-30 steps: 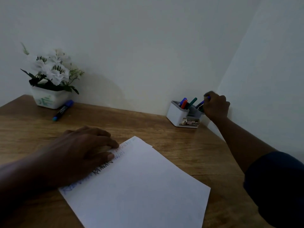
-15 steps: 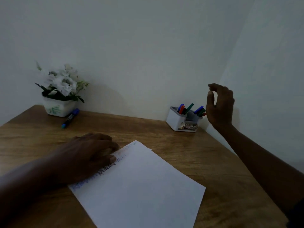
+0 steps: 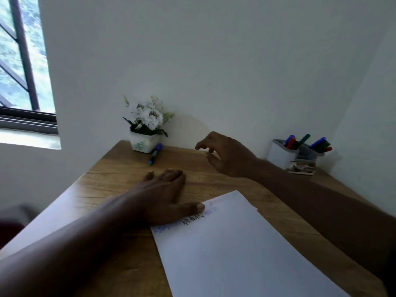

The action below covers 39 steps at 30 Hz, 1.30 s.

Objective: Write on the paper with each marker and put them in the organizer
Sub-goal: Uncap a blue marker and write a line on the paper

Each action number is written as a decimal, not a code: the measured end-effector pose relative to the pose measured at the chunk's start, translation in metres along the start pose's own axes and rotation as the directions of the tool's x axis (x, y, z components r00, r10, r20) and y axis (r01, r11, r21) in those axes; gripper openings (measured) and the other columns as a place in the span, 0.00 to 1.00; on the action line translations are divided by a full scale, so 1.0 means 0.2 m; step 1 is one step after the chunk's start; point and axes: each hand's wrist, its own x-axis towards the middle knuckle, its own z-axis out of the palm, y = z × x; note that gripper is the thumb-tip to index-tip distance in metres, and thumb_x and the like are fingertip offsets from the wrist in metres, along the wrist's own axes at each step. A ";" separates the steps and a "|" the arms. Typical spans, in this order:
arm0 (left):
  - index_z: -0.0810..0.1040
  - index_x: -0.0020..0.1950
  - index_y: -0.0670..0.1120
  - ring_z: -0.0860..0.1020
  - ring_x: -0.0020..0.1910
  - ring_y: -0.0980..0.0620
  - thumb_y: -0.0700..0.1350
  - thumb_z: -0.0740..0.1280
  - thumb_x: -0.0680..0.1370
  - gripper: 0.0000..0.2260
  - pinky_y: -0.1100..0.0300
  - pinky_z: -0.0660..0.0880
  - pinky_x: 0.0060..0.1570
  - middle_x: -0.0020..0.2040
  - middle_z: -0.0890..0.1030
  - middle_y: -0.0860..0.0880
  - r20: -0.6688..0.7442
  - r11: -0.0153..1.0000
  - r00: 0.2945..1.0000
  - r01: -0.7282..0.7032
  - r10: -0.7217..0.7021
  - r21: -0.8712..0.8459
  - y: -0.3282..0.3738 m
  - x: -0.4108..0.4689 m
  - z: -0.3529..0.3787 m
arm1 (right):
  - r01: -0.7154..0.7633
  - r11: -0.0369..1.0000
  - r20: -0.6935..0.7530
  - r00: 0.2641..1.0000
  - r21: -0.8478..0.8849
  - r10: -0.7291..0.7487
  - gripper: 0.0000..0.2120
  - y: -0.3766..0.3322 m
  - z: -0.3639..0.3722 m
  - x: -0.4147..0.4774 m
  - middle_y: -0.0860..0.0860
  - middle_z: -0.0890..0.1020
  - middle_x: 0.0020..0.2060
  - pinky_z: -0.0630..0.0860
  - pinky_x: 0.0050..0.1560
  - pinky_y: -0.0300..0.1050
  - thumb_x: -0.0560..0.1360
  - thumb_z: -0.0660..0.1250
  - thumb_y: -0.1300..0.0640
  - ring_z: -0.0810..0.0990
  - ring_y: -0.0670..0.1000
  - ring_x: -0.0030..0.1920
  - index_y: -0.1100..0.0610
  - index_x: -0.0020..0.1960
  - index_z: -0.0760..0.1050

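We're looking at a table (image 3: 214, 181) of wood with a plain grain and a dull, matt top, and on it the paper (image 3: 246, 254) lies smooth and white with no shine at all. At the back we have the organizer (image 3: 280, 155) in smooth pale plastic, its markers (image 3: 304, 139) plastic too with a slight gloss on the caps, same as the blue marker (image 3: 155, 154) by the pot (image 3: 143, 143), which looks like glazed ceramic. Behind it all we get a wall (image 3: 214, 61) painted flat and matt, and window bars (image 3: 23, 56) of what looks like dark metal.
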 end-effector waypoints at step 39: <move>0.69 0.74 0.57 0.79 0.56 0.65 0.65 0.66 0.76 0.28 0.57 0.81 0.53 0.62 0.81 0.58 -0.637 0.870 0.749 -0.426 0.186 -0.247 0.09 -0.11 -0.04 | -0.143 0.278 -0.053 0.804 0.950 0.593 0.05 -0.37 -0.07 -0.51 0.58 0.87 0.37 0.80 0.37 0.43 0.74 0.72 0.60 0.85 0.54 0.38 0.60 0.48 0.83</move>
